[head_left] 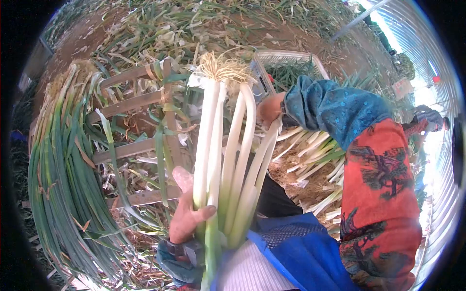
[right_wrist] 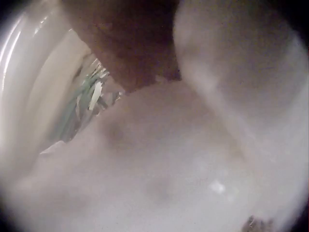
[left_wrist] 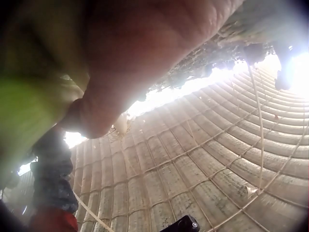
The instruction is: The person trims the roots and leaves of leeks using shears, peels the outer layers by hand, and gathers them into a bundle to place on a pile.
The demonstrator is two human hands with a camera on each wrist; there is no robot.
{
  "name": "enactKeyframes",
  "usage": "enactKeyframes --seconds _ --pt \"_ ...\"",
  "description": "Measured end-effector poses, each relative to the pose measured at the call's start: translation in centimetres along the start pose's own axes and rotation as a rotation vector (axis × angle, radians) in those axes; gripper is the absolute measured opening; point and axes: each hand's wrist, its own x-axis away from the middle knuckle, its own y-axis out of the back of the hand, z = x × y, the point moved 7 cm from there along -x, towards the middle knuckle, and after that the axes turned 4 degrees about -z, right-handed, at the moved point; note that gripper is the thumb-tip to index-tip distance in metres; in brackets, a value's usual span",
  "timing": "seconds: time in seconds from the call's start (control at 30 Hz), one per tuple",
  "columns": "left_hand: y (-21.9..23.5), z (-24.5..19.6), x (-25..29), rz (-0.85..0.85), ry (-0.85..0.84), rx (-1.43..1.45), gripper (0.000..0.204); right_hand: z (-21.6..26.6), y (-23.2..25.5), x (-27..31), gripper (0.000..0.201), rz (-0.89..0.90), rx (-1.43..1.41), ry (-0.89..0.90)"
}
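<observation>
A bunch of leeks (head_left: pixel 206 140) stands root end up in front of the person's lap, white shanks above and green lower down. The left hand (head_left: pixel 188 213) grips the bunch low, its thumb across the front of one stalk. Pale tangled roots (head_left: pixel 221 68) top the bunch. Higher on the right side, the right hand (head_left: pixel 270 110) holds a white stalk near its upper end; its fingertips are partly hidden. White leek shank (right_wrist: pixel 145 159) fills most of the right wrist view, blurred. In the left wrist view, the left hand's thumb (left_wrist: pixel 140 53) lies beside a blurred green stalk (left_wrist: pixel 24 106).
A long pile of leeks (head_left: pixel 58 184) lies at the left beside a slatted wooden frame (head_left: pixel 131 148). Behind the right hand stands a plastic crate (head_left: pixel 291 56) with green leaves. More leeks (head_left: pixel 315 150) lie beyond the right arm. Leaf scraps (head_left: pixel 194 19) cover the ground.
</observation>
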Motion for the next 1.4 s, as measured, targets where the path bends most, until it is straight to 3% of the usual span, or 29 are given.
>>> enactKeyframes --seconds 0.03,0.13,0.2,0.27,0.37,0.4,0.47,0.5,0.57,0.63,0.67,0.7,0.77,0.87,0.9,0.93,0.97,1.0,1.03,1.1,1.2,1.3,1.4 --pt "0.1 0.2 -0.2 0.006 -0.005 -0.005 0.066 -5.4 -3.3 -4.6 0.024 -0.271 -0.052 0.182" --pt "0.1 0.4 -0.2 0.005 0.002 0.012 0.066 -5.8 3.9 0.3 0.018 -0.896 -0.186 -0.377" --pt "0.2 0.0 -0.2 -0.011 -0.002 0.01 0.067 -7.9 9.8 1.0 0.017 -0.735 0.346 -0.449" --pt "0.0 -0.4 0.2 -0.027 0.006 0.008 0.067 -11.2 13.1 3.1 0.02 -0.864 0.409 -0.509" --pt "0.3 0.1 0.0 -0.018 -0.012 -0.037 0.067 -11.7 13.4 7.1 0.03 -0.892 0.315 -0.438" --pt "0.4 0.1 -0.1 -0.006 -0.026 -0.08 0.067 -10.0 12.3 8.2 0.037 -0.78 0.326 -0.244" --pt "0.2 0.5 0.1 -0.011 -0.023 0.007 0.065 -8.1 8.1 10.6 0.048 -0.558 -0.241 -0.234" --pt "-0.1 0.3 0.4 -0.008 -0.018 0.044 0.065 -6.1 4.6 12.0 0.053 -0.423 -0.816 -0.405" --pt "-0.2 0.2 0.3 0.004 -0.044 0.072 0.061 -0.1 1.7 12.7 0.054 -0.358 -0.984 -0.283" --pt "-0.1 0.8 0.1 -0.008 -0.022 0.042 0.059 0.7 -1.1 10.7 0.045 -0.487 -1.068 -0.156" --pt "-0.1 0.9 0.2 -0.017 -0.01 0.026 0.058 0.7 -1.5 10.3 0.039 -0.575 -1.122 -0.215" --pt "-0.1 0.7 0.3 -0.043 -0.018 0.024 0.057 -0.3 -0.5 9.6 0.032 -0.771 -0.801 -0.071" --pt "-0.3 0.6 0.5 -0.033 -0.001 0.016 0.057 -3.5 0.6 8.9 0.023 -1.01 -0.26 -0.03" --pt "-0.4 0.0 0.5 0.008 -0.007 0.033 0.061 -13.4 5.2 8.8 0.018 -1.136 0.303 -0.329" --pt "-0.4 0.1 0.5 0.006 0.001 0.041 0.062 -11.0 7.7 11.3 0.023 -1.417 0.711 -0.067" --pt "-0.4 0.1 0.3 0.005 0.008 0.05 0.062 -8.0 11.9 13.6 0.025 -1.338 0.193 -0.05" --pt "-0.5 -0.1 0.1 0.022 0.02 0.016 0.064 -4.5 14.9 14.1 0.031 -1.195 -0.125 -0.04" --pt "-0.7 -0.4 0.0 0.033 0.021 0.025 0.064 -1.0 17.5 14.8 0.038 -1.072 -0.432 -0.072" --pt "-1.0 -0.6 -0.1 0.043 0.023 0.033 0.064 0.6 18.6 13.8 0.047 -0.941 -0.543 -0.103" --pt "-1.4 -1.1 -0.1 0.058 0.017 0.052 0.064 6.1 20.4 11.4 0.047 -0.86 -0.271 0.107" --pt "-1.7 -1.3 0.0 0.052 -0.016 0.03 0.066 10.1 18.7 6.5 0.035 -0.717 0.016 0.403" --pt "-1.1 -0.6 -0.7 -0.015 -0.06 -0.121 0.074 8.3 18.6 4.7 0.025 -0.668 0.437 -0.03" --pt "-0.9 0.3 -1.1 -0.005 -0.061 -0.068 0.073 5.3 22.1 5.7 0.017 -0.987 0.586 -0.113"
